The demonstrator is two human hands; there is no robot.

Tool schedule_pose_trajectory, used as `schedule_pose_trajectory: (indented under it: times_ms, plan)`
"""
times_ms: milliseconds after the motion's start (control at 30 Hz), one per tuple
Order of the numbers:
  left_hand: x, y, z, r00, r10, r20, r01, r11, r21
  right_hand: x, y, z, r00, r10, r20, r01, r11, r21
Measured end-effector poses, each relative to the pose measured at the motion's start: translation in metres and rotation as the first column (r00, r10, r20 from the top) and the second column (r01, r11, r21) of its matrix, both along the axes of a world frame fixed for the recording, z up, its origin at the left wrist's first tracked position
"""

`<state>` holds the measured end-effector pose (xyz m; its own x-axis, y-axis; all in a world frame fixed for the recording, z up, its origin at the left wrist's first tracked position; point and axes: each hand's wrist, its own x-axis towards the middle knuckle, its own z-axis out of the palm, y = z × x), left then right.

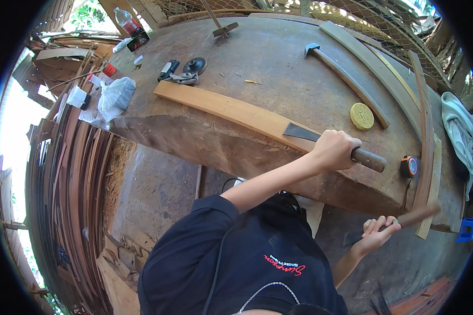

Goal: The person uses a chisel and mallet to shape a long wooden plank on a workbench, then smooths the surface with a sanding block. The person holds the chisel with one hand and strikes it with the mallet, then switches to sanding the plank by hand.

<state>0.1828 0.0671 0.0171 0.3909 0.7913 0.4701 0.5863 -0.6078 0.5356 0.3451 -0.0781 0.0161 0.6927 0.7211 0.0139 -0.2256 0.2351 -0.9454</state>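
My left hand [333,149] is wrapped round a chisel [301,132], its wooden handle sticking out to the right of my fist. The chisel's dark flat blade lies over the near right end of a long planed wooden board [220,108]. This board runs slantwise along the front of the workbench [257,50]. Lower right, off the bench's front edge, my right hand [377,234] is closed round a wooden-handled tool [419,214]. Motion smears that tool, and its kind is unclear. Beyond the chisel lies a round yellow block [361,116].
A long-handled hammer [347,79] lies on the far right. Near the right edge are a tape measure [408,166] and wooden strips [424,131]. At left stand a plastic bag [115,98], a bottle [126,21] and a black round disc [195,65]. Stacked planks [68,210] line the left side.
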Motion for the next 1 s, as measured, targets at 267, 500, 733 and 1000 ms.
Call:
schedule_pose_trajectory:
  times_ms: [267, 500, 733, 1000]
  plan:
    - [-0.024, 0.009, -0.001, 0.998, 0.062, -0.005, -0.062, 0.998, -0.017, -0.045, 0.001, -0.020, 0.915, 0.403, 0.031, -0.387, 0.896, -0.218]
    - [-0.040, 0.008, -0.004, 0.999, 0.042, -0.022, -0.042, 0.999, -0.012, -0.066, 0.016, -0.012, 0.966, 0.239, -0.094, -0.233, 0.970, 0.074]
    - [-0.071, 0.017, -0.007, 0.992, 0.103, -0.077, -0.104, 0.995, -0.008, -0.053, 0.016, -0.011, 0.945, 0.327, 0.018, -0.324, 0.942, -0.085]
    - [-0.083, 0.022, -0.013, 0.989, 0.133, -0.059, -0.133, 0.991, 0.006, -0.094, 0.019, -0.029, 0.793, 0.607, -0.055, -0.600, 0.762, -0.243]
